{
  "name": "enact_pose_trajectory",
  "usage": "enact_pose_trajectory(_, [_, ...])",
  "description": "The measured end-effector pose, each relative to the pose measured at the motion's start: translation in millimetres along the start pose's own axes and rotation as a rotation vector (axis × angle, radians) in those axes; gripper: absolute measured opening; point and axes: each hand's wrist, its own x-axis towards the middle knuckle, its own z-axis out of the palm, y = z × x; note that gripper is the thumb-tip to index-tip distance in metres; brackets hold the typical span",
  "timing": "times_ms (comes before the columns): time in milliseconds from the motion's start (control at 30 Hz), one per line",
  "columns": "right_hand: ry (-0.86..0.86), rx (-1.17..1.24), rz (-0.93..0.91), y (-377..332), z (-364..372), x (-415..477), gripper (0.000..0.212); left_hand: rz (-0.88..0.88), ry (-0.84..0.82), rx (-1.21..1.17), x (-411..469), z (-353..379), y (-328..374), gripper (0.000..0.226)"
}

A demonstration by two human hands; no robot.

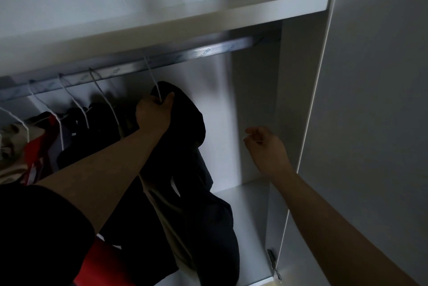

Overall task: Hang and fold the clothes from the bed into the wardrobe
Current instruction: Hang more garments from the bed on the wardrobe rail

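A dark garment [192, 170] hangs on a white wire hanger [151, 75] whose hook sits over the metal rail [208, 50] inside the wardrobe. My left hand [154, 114] grips the hanger's neck and the top of the garment. To the right, my right hand [266, 149] hovers in the open wardrobe space with loosely curled fingers, holding nothing. More clothes in dark, red and beige [46, 137] hang on white hangers further left along the rail.
A white shelf [254, 11] runs just above the rail. The wardrobe floor [247, 223] lies below the garment. The right side panel and open door [370, 100] bound the space, with a hinge [272, 260] low down.
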Motion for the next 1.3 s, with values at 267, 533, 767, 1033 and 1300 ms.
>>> enact_pose_trajectory(267, [-0.001,-0.003,0.057,14.0,-2.2,1.3,0.024,-0.051,-0.052,0.079,19.3,-1.5,11.5,0.051])
enact_pose_trajectory(533, [-0.047,0.001,0.1,10.2,6.1,-0.2,0.024,-0.003,-0.432,0.271,3.9,5.9,4.1,0.029])
enact_pose_trajectory(767, [-0.036,0.03,0.111,-2.0,5.5,-2.0,0.024,-0.006,-0.394,0.234,-13.7,-5.1,3.9,0.024])
enact_pose_trajectory(1033, [0.01,0.093,0.158,-16.0,-9.5,-21.0,0.023,0.166,-0.316,0.281,-64.0,-25.8,11.8,0.053])
enact_pose_trajectory(1300, [0.064,0.331,0.259,-34.5,-27.3,-69.1,0.018,0.156,-0.508,-0.034,-130.7,-60.9,25.2,0.043])
